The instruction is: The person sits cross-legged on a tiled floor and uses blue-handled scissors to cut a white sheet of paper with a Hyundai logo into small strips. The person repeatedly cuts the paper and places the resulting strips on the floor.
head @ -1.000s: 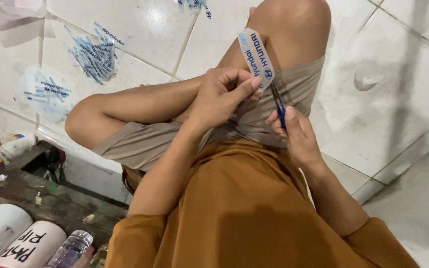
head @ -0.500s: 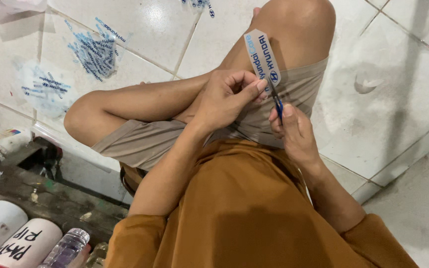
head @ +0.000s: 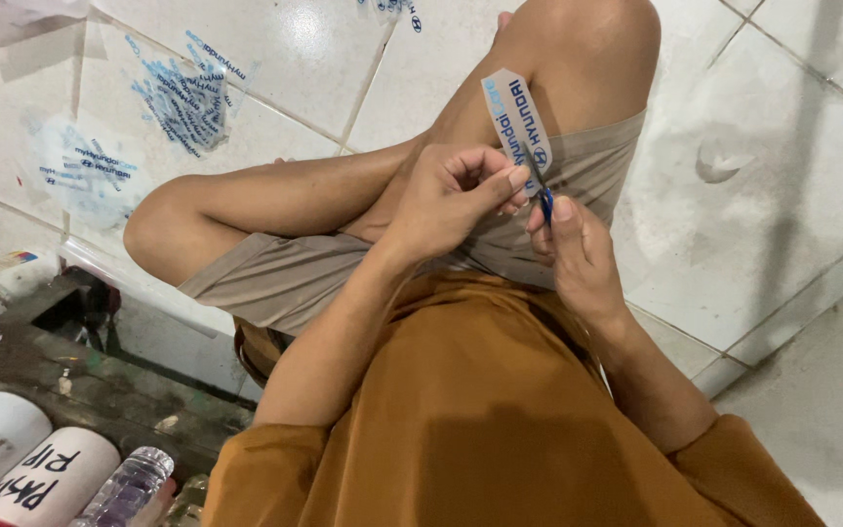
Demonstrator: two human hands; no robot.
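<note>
Holding a narrow printed sticker strip [head: 517, 122] upright, my left hand [head: 451, 200] pinches its lower end between thumb and forefinger; the remaining fingers are curled in toward the palm. The strip rises above my fingertips and leans slightly left, in front of my raised right knee.

Head view: my right hand [head: 582, 259] sits just beside and slightly below the left one, closed around a slim blue-handled tool [head: 545, 203]. The tool's tip meets the strip's lower edge right beside my left fingertips. It may be a blade or tweezers; the handle is mostly hidden by my fingers, so I cannot tell which.

Beyond my fingers, well apart to the upper left, loose piles of similar blue-printed stickers [head: 187, 98] lie on the white floor tiles [head: 753, 146]. Near my left elbow, at the lower left, two white cylindrical containers [head: 12, 464] and a clear plastic bottle [head: 129, 488] lie side by side.
</note>
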